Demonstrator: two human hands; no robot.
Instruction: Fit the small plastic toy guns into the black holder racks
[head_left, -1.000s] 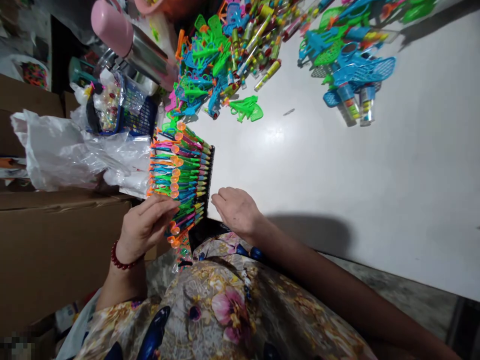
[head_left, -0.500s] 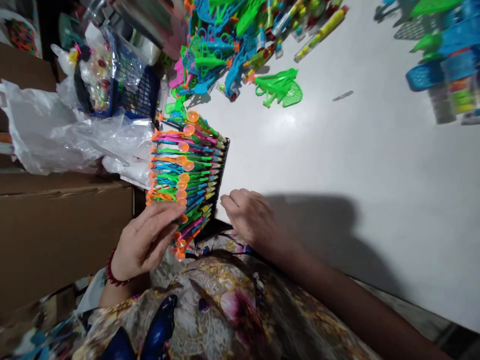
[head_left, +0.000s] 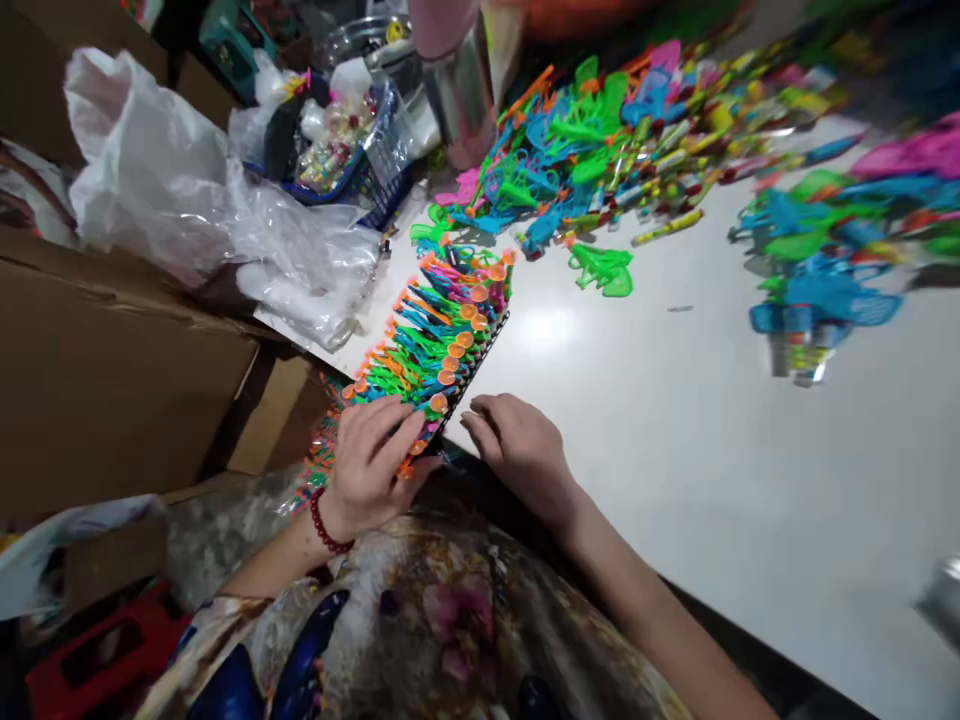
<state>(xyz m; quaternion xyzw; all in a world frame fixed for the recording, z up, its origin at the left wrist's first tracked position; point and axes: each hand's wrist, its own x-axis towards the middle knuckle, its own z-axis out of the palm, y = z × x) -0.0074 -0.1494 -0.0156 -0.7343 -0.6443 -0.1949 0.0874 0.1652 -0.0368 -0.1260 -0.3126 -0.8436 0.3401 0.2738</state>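
A dense row of bright plastic toys, in green, blue, pink and orange with round orange discs, stands packed in a black-edged holder at the table's left edge. My left hand, wearing a dark red bead bracelet, lies over the near end of the row, fingers outstretched and touching the toys. Parts of its fingertips and the toys beneath are hidden. My right hand is just right of the holder's near end, above the table edge, its fingers loosely curled and slightly apart; nothing shows in them.
Loose toys and candy-filled tubes cover the table's far side. One green toy lies nearer. More toys are at right. A metallic cup, blue basket, plastic bags and cardboard box stand at left.
The head view has shifted, so the row now runs diagonally and more of the far pile shows. My left hand is spread lower over the near toys; my right hand's fingers have loosened slightly.
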